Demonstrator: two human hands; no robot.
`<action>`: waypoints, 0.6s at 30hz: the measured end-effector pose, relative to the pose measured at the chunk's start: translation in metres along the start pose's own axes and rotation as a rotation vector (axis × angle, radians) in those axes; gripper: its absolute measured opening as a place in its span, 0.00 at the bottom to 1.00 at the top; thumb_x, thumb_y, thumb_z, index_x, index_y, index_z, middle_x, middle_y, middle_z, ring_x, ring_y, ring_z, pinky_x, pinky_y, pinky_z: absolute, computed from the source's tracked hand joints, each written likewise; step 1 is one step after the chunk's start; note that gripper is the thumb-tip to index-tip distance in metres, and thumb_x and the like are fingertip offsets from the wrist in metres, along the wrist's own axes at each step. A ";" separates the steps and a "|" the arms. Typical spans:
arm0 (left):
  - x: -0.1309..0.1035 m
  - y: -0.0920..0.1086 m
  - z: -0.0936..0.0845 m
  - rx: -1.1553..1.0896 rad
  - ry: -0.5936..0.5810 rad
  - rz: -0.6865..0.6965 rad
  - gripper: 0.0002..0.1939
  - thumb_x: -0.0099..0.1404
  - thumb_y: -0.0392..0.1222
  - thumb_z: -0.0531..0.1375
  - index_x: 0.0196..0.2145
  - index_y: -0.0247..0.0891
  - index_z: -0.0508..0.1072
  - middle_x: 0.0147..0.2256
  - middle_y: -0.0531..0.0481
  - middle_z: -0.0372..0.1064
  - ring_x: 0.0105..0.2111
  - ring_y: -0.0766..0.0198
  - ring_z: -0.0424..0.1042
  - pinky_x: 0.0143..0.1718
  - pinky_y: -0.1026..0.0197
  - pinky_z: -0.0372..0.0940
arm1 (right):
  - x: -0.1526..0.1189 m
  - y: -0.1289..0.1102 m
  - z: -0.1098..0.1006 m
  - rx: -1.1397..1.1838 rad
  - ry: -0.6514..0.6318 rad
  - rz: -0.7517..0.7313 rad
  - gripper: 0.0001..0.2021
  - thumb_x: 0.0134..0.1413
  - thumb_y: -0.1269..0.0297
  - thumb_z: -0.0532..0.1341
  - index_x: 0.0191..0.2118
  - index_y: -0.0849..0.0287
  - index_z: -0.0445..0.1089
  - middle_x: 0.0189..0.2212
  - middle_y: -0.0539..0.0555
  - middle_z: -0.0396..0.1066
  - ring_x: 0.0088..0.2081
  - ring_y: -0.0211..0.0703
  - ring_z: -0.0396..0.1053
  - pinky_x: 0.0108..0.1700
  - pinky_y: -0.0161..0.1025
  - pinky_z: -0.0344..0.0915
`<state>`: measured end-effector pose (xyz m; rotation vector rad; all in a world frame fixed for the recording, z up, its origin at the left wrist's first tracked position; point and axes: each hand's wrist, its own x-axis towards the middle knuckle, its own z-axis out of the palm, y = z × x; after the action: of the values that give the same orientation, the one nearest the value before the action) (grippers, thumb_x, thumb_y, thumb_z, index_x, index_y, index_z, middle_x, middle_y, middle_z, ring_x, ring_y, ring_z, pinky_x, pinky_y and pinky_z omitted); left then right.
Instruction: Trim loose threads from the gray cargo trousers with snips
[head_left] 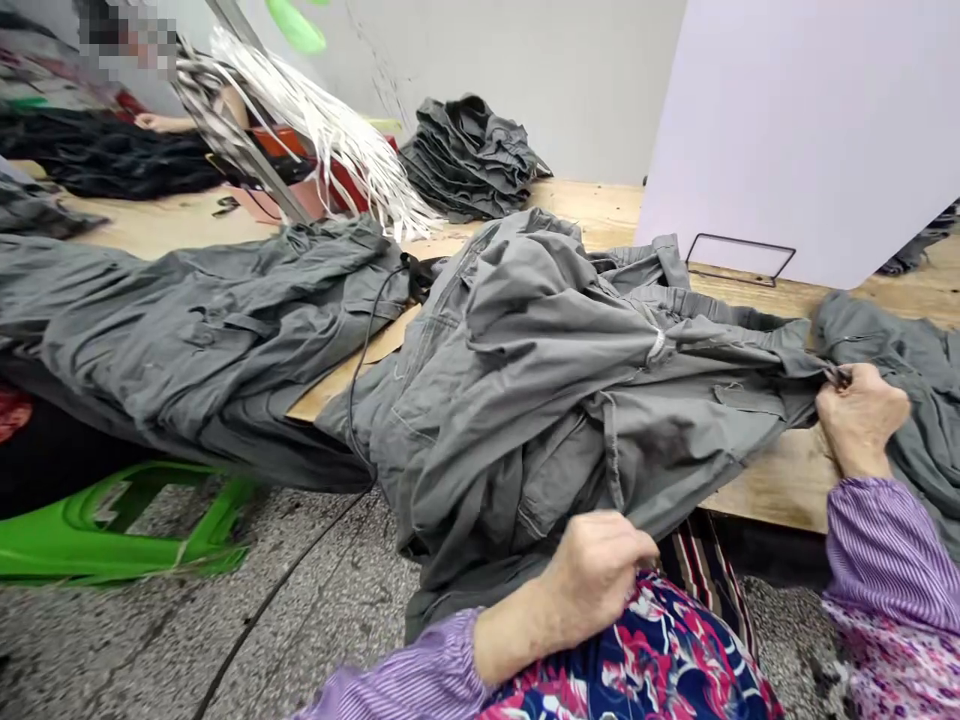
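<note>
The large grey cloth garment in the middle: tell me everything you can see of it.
The large grey cloth garment has stitched seams, a narrow fabric strip and a whitish mark. Crumpled, it lies across the pale wooden table and drapes over the near edge. The right hand grips its right end; the closed left hand is at its near side.

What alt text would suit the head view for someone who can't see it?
A person's right hand grips the end of a crumpled gray garment spread over a wooden table, while the left hand is curled at the garment's near edge. More gray garments lie on both sides.
</note>
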<state>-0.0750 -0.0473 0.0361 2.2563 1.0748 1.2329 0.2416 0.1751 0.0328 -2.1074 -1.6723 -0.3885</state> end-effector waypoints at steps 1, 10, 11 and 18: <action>-0.001 -0.002 -0.008 0.182 0.172 0.032 0.12 0.55 0.24 0.52 0.33 0.34 0.69 0.24 0.50 0.69 0.26 0.67 0.67 0.31 0.65 0.62 | 0.001 0.007 0.007 -0.017 -0.058 0.002 0.18 0.52 0.62 0.51 0.43 0.63 0.71 0.20 0.58 0.63 0.22 0.47 0.58 0.27 0.42 0.47; -0.026 -0.049 -0.059 1.181 0.255 -0.252 0.09 0.58 0.38 0.59 0.38 0.37 0.71 0.39 0.40 0.68 0.43 0.51 0.63 0.41 0.51 0.55 | -0.043 -0.009 -0.040 0.186 0.053 -0.157 0.19 0.45 0.52 0.64 0.40 0.60 0.70 0.22 0.54 0.66 0.21 0.39 0.59 0.24 0.36 0.50; -0.026 -0.053 -0.059 1.164 0.285 -0.252 0.09 0.58 0.38 0.59 0.38 0.37 0.71 0.38 0.40 0.67 0.43 0.52 0.63 0.41 0.51 0.55 | -0.059 -0.028 -0.055 0.351 0.069 -0.247 0.16 0.49 0.53 0.62 0.39 0.60 0.70 0.22 0.52 0.66 0.22 0.39 0.61 0.25 0.35 0.54; 0.010 -0.057 -0.051 0.987 0.505 -0.259 0.23 0.58 0.51 0.59 0.45 0.32 0.65 0.44 0.35 0.64 0.45 0.51 0.62 0.44 0.52 0.56 | -0.143 -0.166 -0.067 0.522 -0.230 -0.757 0.15 0.53 0.67 0.58 0.47 0.64 0.66 0.28 0.56 0.72 0.29 0.43 0.70 0.30 0.35 0.61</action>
<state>-0.1398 -0.0052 0.0354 2.2929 2.5206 1.3618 0.0487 0.0517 0.0496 -1.1312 -2.3563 0.0924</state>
